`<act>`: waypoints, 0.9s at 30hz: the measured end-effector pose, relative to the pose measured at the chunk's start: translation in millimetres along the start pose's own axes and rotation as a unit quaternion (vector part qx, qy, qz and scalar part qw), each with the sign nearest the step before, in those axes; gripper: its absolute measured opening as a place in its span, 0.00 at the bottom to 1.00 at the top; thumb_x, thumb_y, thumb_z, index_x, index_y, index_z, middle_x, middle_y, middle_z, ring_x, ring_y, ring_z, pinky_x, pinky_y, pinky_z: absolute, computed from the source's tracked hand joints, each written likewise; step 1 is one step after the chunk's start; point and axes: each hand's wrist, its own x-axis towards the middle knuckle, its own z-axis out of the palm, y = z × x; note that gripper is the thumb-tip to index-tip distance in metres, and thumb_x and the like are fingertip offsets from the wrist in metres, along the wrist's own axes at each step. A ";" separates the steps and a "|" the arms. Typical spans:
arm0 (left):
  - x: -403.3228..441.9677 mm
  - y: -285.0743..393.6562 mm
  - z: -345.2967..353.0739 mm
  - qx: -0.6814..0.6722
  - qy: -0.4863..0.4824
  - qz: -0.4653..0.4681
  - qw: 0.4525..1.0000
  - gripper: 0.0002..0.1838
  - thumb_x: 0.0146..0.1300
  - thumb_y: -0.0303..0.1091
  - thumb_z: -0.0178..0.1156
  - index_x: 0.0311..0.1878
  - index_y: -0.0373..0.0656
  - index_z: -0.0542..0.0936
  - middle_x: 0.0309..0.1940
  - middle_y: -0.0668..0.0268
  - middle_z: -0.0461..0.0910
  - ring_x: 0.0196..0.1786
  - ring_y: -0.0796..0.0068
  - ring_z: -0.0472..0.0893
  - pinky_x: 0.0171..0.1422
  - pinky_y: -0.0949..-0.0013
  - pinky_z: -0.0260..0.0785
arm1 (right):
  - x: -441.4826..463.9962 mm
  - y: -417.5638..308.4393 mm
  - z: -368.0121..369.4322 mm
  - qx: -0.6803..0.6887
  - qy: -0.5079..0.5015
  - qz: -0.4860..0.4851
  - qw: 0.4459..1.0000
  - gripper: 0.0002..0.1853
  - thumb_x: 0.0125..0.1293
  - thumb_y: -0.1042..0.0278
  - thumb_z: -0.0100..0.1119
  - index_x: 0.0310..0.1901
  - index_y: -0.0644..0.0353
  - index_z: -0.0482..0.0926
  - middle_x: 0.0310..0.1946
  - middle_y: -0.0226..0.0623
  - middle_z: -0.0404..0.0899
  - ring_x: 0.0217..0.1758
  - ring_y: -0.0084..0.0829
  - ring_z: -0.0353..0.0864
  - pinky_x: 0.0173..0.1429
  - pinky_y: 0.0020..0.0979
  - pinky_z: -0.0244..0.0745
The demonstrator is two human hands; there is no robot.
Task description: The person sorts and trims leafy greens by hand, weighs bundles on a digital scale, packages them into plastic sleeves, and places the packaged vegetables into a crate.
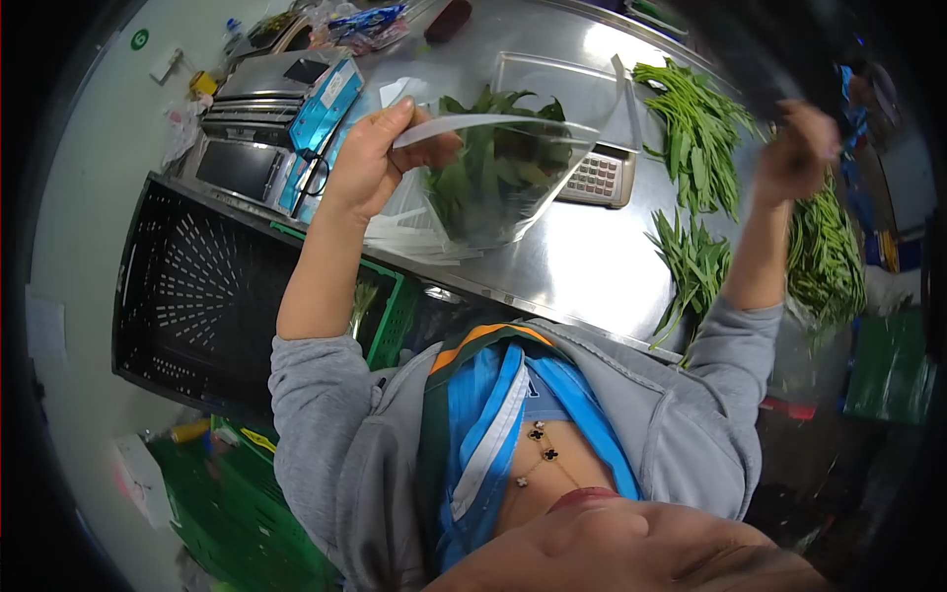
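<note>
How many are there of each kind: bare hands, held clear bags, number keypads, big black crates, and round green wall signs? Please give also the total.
Bare hands, left and right: 2
Held clear bag: 1
Number keypad: 1
Big black crate: 1
Round green wall sign: 1
Total: 6

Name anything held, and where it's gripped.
Left hand: clear bag of greens, by one end of its top edge. Right hand: too blurred to tell.
</note>
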 end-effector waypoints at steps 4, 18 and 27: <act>-11.7 -0.4 2.6 0.038 0.014 0.017 0.999 0.22 0.68 0.40 0.40 0.30 0.33 0.75 0.27 0.53 0.79 0.31 0.62 0.79 0.41 0.62 0.72 | -128.4 -15.2 37.7 -0.125 -0.282 0.178 0.934 0.26 0.38 0.75 0.69 0.44 0.61 0.74 0.44 0.41 0.75 0.52 0.38 0.72 0.57 0.34 0.64; -52.6 43.3 -89.8 -0.066 0.372 0.135 0.916 0.20 0.69 0.41 0.38 0.51 0.34 0.69 0.48 0.53 0.75 0.49 0.62 0.77 0.48 0.67 0.69 | -150.1 -125.3 164.7 0.458 -0.426 0.611 0.486 0.26 0.45 0.68 0.71 0.47 0.66 0.74 0.40 0.34 0.79 0.42 0.23 0.76 0.50 0.26 0.69; -106.4 43.7 -101.2 -0.196 0.136 0.190 0.952 0.18 0.68 0.41 0.43 0.50 0.37 0.72 0.45 0.58 0.78 0.46 0.68 0.78 0.46 0.68 0.72 | -115.0 -183.7 112.2 0.442 -0.409 0.557 0.572 0.33 0.43 0.65 0.73 0.52 0.69 0.72 0.45 0.41 0.77 0.53 0.32 0.72 0.63 0.33 0.59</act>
